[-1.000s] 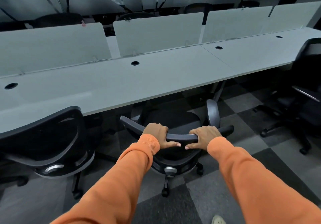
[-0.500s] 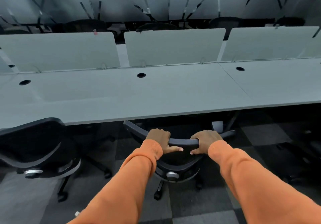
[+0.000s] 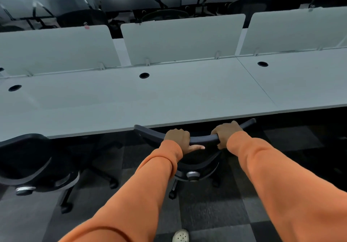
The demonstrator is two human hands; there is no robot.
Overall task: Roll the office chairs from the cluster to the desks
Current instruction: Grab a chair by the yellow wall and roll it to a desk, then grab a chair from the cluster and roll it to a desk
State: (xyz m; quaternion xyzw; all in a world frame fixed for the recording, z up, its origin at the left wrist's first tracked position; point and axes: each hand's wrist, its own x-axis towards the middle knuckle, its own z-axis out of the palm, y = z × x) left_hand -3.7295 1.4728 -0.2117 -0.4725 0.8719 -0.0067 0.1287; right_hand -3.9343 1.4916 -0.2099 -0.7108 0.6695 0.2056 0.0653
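Note:
A black office chair (image 3: 202, 139) stands in front of me with its seat hidden under the long grey desk (image 3: 169, 95). Only the curved top of its backrest, its lower back and its castors show. My left hand (image 3: 178, 138) grips the top rail left of centre, thumb stretched along the back. My right hand (image 3: 226, 132) grips the same rail further right. The backrest top lies just at the desk's front edge. Both arms wear orange sleeves.
A second black chair (image 3: 28, 159) stands at the desk to the left. Grey divider screens (image 3: 182, 39) line the desk's far side, with more dark chairs behind them. Cable holes dot the desktop. Chequered carpet and my shoe (image 3: 180, 235) lie below.
The chair has rolled forward under the desk, so its seat and armrest are now hidden. I have stepped closer. Both hands keep the same grip on the backrest.

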